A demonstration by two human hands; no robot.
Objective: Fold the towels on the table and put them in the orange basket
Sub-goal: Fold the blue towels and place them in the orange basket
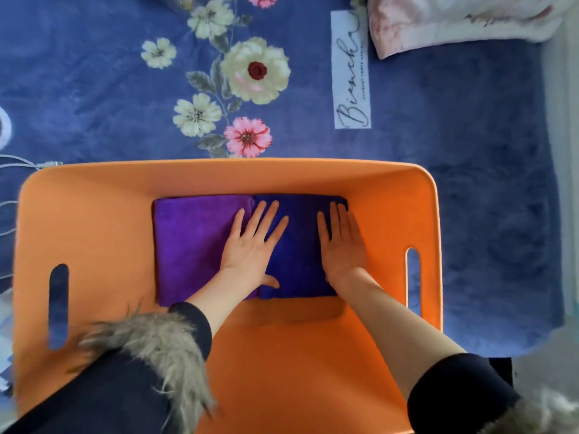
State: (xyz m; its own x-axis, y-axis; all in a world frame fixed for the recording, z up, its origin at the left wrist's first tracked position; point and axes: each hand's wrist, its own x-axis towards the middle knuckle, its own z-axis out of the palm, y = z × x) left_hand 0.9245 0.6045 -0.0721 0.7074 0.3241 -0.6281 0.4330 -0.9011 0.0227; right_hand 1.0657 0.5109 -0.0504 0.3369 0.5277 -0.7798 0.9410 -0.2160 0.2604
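Observation:
The orange basket (94, 214) fills the lower part of the head view, with a handle slot in each side wall. Two folded towels lie side by side on its floor: a purple towel (191, 242) on the left and a dark blue towel (300, 245) on the right. My left hand (250, 245) lies flat, fingers spread, across the seam between the two towels. Flat on the right part of the dark blue towel rests my right hand (341, 242). Neither hand grips anything.
The basket stands on a blue blanket (470, 136) printed with flowers and bearing a white label (351, 70). A pink-and-white pillow (454, 20) lies at the top right. White cables (18, 164) run along the left edge. Fur-trimmed dark sleeves cover my forearms.

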